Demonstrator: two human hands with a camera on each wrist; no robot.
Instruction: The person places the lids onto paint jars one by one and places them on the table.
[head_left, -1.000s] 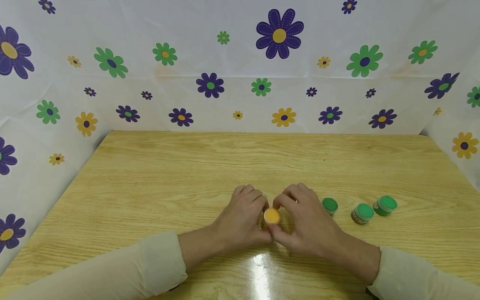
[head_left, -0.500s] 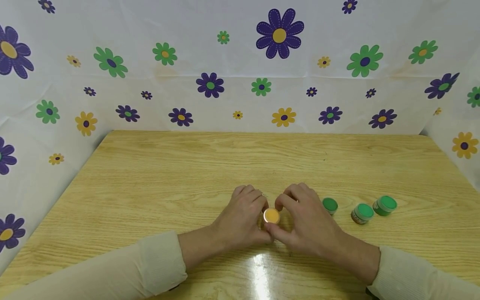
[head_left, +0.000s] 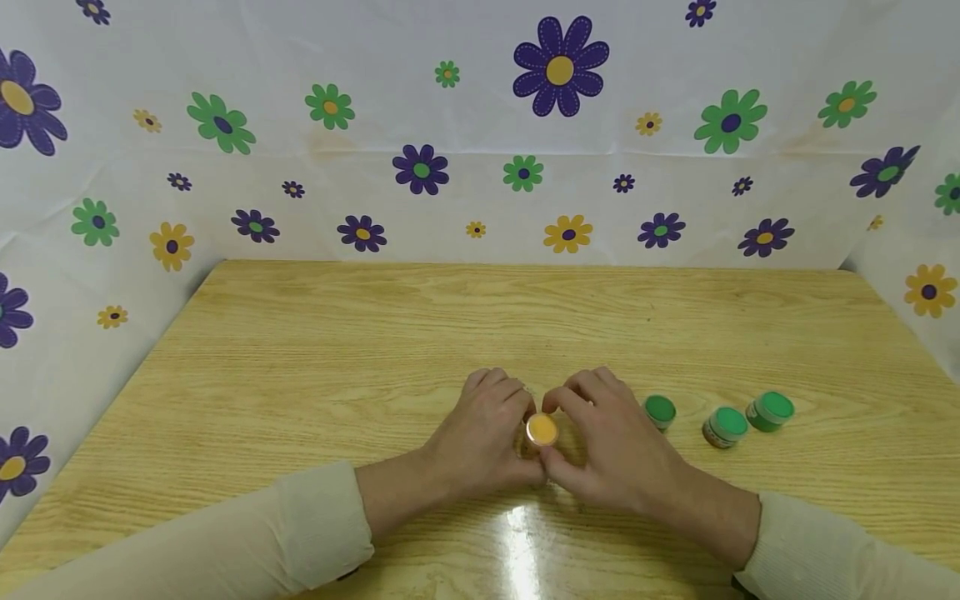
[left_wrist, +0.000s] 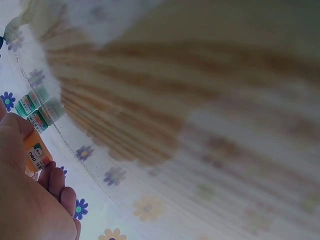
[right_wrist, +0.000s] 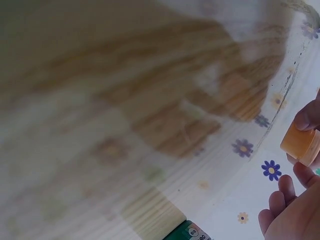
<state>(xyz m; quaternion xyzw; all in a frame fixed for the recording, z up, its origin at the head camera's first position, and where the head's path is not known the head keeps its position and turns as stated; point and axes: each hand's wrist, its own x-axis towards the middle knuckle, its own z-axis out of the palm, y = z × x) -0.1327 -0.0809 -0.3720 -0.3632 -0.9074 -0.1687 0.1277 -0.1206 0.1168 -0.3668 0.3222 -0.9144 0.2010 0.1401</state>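
Observation:
A small orange paint jar (head_left: 542, 430) with a pale-rimmed lid stands between both hands, close over the table in the head view. My left hand (head_left: 480, 437) grips its side from the left, fingers behind and thumb in front. The right hand (head_left: 618, 442) reaches in from the right and pinches the rim of the lid between thumb and forefinger. Printed label text shows on the orange jar (left_wrist: 39, 152) in the left wrist view. In the right wrist view the jar (right_wrist: 297, 141) lies tilted across the picture, fingers at both ends.
Right of the hands stand three green-topped jars: a darker one (head_left: 660, 412) near the right knuckles, a second (head_left: 725, 426), and a third (head_left: 771, 411) beside that. A flowered white cloth (head_left: 480, 200) rises behind the wooden table (head_left: 390, 333).
My right thumb slid left along the lid's front edge, then back right; the right forefinger drew away and came back to the rim. The left hand stays nearly still; the green-topped jars have not moved.

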